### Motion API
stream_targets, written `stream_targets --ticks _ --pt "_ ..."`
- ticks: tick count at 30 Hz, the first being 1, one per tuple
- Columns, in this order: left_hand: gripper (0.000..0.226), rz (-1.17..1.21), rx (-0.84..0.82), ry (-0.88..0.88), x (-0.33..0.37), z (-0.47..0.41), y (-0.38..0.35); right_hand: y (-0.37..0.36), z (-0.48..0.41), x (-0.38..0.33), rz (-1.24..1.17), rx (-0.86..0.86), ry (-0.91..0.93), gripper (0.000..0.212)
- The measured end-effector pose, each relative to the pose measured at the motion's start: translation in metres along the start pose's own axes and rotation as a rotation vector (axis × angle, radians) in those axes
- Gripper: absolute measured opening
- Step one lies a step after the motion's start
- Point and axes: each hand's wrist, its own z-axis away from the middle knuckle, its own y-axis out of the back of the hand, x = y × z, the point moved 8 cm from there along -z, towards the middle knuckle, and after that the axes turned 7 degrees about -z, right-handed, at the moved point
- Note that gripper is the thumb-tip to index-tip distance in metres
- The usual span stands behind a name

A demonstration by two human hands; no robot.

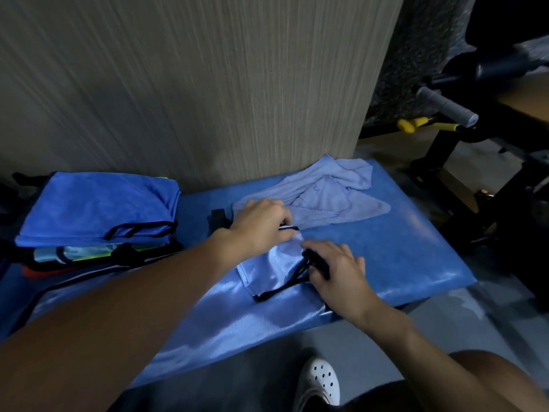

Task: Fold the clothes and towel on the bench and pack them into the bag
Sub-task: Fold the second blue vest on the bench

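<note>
Mid-frame on the worktop (401, 248), the left hand (261, 221) pinches the shiny blue cloth (267, 269) and the right hand (335, 269) grips its black cord (282, 289). Just above them lies the crumpled towel (320, 194).

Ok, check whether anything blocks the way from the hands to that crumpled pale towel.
Nothing visible does. The crumpled towel lies just behind the left hand on the bench. Both hands grip the bag, the right hand at its black cord.
</note>
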Motion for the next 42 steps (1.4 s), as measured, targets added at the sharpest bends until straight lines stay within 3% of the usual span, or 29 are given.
stream_targets --ticks 5,9,13,15,18,21,27,37,42 --pt "0.013 -0.086 -0.031 0.027 0.001 -0.002 -0.004 0.006 -0.006 0.004 -0.079 0.024 -0.017 0.020" --pt "0.017 -0.047 0.011 0.066 -0.005 -0.003 -0.005 0.013 -0.001 0.012 -0.120 0.043 -0.086 0.035" --pt "0.014 -0.008 0.044 0.099 -0.010 -0.001 -0.007 0.013 0.008 0.010 0.109 -0.069 -0.103 0.045" --pt "0.015 -0.038 0.064 0.062 -0.005 0.002 -0.008 0.013 0.011 0.005 0.173 -0.088 -0.030 0.047" --pt "0.037 -0.076 0.176 -0.053 0.006 0.018 0.000 0.019 0.017 -0.009 0.108 -0.023 0.141 0.046" --pt "0.043 -0.077 0.250 -0.211 0.017 0.045 -0.002 0.008 0.022 -0.014 0.130 -0.117 0.242 0.070" --pt "0.062 -0.272 0.033 -0.252 -0.004 0.075 -0.051 -0.020 0.036 -0.011 0.359 -0.214 0.351 0.070" --pt "0.070 -0.309 -0.038 -0.187 -0.009 0.074 -0.056 -0.025 0.047 -0.021 0.595 -0.242 0.280 0.082" --pt "0.055 -0.146 0.128 -0.131 -0.018 0.113 -0.018 -0.013 0.028 -0.063 0.527 -0.081 0.325 0.046"
